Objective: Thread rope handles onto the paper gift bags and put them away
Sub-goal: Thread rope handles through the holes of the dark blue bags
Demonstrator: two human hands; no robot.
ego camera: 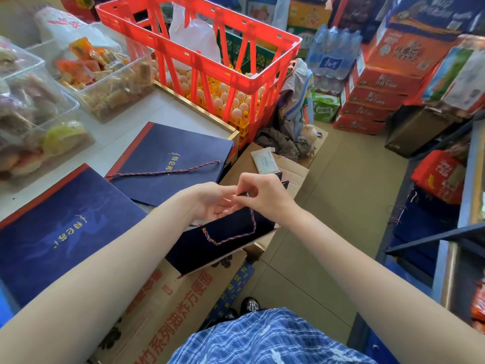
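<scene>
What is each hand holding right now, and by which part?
The right hand pinches the rope handle at its free end, above the navy bag. The left hand lies open beside it; whether it holds anything cannot be told.

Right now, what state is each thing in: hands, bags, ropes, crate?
Left hand: palm up, fingers loosely curled by the rope end; grip unclear.
Right hand: pinches the rope end.
Held bag: flat, rope looped across its face.
Middle bag: flat on the counter, loose rope lying on it.
Near bag: flat, no rope showing.
Crate: open-topped, eggs inside.
</scene>
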